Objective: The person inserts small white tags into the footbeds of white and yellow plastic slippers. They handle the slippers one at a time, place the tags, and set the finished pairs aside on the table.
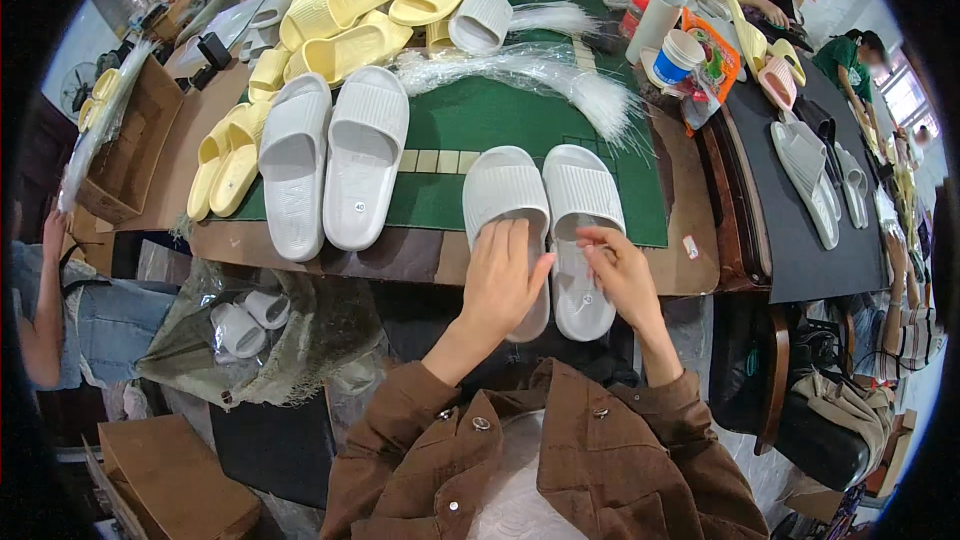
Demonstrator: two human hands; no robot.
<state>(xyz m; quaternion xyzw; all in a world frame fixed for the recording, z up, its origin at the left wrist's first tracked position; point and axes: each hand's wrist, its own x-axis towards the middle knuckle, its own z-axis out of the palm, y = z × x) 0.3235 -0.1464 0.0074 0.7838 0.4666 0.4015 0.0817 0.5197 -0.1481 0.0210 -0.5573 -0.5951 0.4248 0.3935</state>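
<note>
Two pale grey slide slippers lie side by side in front of me, toes away, heels past the table's near edge. My left hand (505,275) rests on the left slide (505,185), its fingers stretched out and their tips at the strap's opening. The thumb points toward the other slide. Over the right slide (583,187) is my right hand (622,275), its fingers loosely bent and apart, nothing visible in them. Left of these lies another grey pair, one slide (295,170) beside a second slide (367,160).
Yellow slides (340,5) are heaped at the back left. Clear plastic strands (560,80) cross the green mat (450,125). A white-and-blue cup (677,58) stands at the right. Below the table hangs a sack (330,320) with wrapped slippers. Other people work around the table.
</note>
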